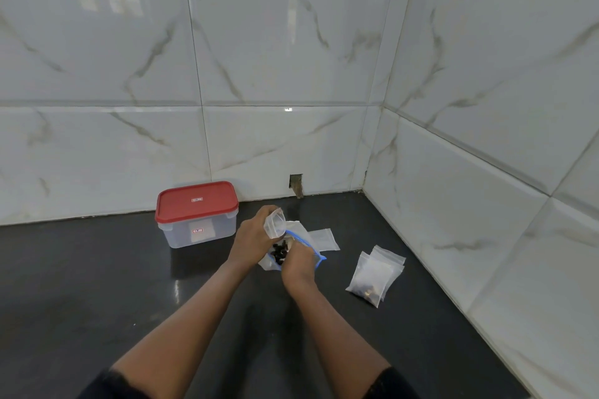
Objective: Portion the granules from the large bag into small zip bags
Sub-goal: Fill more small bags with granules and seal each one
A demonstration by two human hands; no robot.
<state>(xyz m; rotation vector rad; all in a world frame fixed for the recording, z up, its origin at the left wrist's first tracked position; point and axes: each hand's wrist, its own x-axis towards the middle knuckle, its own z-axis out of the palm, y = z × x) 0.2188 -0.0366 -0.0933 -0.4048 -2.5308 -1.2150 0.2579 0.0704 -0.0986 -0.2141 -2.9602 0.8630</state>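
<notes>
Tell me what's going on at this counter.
A person is portioning dark granules at a black counter. The left hand holds a small zip bag, mouth open, just above the large bag. The right hand is at the large bag's mouth by the granules; what its fingers grip is hidden. To the right lie filled small bags, and a red-lidded box stands closed on the left.

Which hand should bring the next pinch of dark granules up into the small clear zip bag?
Right, most likely. The right hand is at the dark granules in the large blue-zip clear bag; the left hand holds the small clear zip bag.
</notes>
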